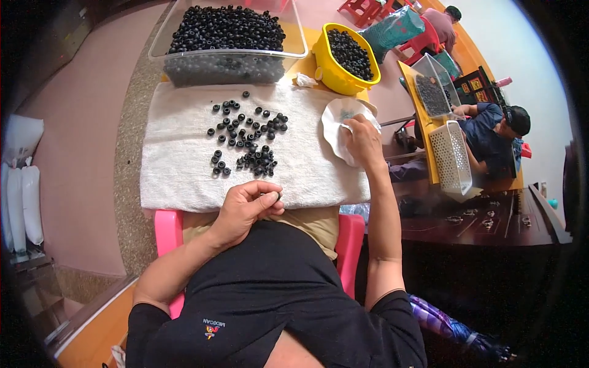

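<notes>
My left hand [250,205] is closed in a pinch at the near edge of the white towel [178,178], with a small dark bead-like piece just showing at the fingertips. My right hand [364,142] reaches over a white dish with a wavy rim [331,126]. Its fingers point down and press together inside the dish, hiding whatever they may hold. Small greenish bits [347,114] lie in the dish beside the fingertips. Loose black round pieces with holes, like beads [248,138], are scattered on the towel between my hands, thickest in a pile [261,161] near my left hand.
A clear plastic bin [227,69] full of black beads stands at the far edge, beside a yellow basin [336,70] of the same. Crumpled white tissue [305,80] lies by the basin. At right, a co-worker [491,132] sits near a white perforated basket [450,159].
</notes>
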`<move>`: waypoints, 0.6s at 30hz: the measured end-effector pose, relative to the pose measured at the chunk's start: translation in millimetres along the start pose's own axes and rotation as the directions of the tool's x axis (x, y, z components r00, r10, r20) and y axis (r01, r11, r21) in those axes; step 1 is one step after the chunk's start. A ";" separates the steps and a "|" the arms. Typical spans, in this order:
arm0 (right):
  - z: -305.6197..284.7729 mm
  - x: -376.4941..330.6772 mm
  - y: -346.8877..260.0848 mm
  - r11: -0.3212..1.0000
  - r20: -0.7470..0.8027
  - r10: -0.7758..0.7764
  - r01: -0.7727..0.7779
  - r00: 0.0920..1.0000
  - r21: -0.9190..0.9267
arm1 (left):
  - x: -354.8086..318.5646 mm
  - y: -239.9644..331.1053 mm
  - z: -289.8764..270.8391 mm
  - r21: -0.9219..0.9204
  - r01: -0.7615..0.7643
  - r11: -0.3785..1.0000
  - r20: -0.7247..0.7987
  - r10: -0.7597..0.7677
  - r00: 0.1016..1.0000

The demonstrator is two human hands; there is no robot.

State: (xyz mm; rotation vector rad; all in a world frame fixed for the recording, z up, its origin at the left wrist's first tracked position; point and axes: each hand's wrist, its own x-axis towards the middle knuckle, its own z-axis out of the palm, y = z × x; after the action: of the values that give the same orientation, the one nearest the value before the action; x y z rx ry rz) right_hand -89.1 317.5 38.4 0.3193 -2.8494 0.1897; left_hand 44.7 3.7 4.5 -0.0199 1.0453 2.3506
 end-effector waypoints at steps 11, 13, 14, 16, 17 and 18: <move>4.8 2.8 13.9 0.996 -0.033 -0.015 0.018 0.999 0.086 | -0.9 0.3 0.7 0.011 0.011 1.000 -0.012 -0.010 1.000; -0.6 4.5 15.5 0.996 -0.063 0.017 -0.011 0.998 0.089 | 0.0 -0.4 1.0 -0.004 0.006 1.000 -0.020 -0.006 1.000; -2.5 4.9 17.3 0.995 -0.094 0.050 -0.042 0.994 0.091 | 0.0 -1.0 0.5 -0.006 0.008 1.000 -0.022 -0.008 1.000; -4.5 4.2 21.8 0.995 -0.105 0.058 -0.049 0.993 0.091 | 0.4 -2.5 -0.7 0.016 -0.009 1.000 -0.016 0.009 1.000; -7.4 4.2 21.6 0.995 -0.096 0.051 -0.042 0.994 0.095 | 0.3 -2.0 -0.4 0.014 -0.007 1.000 -0.016 0.007 1.000; -8.8 4.2 21.4 0.994 -0.088 0.044 -0.035 0.995 0.099 | -0.1 -0.6 0.4 0.006 0.001 1.000 -0.015 -0.001 1.000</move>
State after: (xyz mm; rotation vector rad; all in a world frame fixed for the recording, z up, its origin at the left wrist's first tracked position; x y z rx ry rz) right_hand -95.9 338.7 45.9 0.2667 -2.7640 0.3435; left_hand 45.2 4.2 4.4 -0.0359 1.0595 2.3498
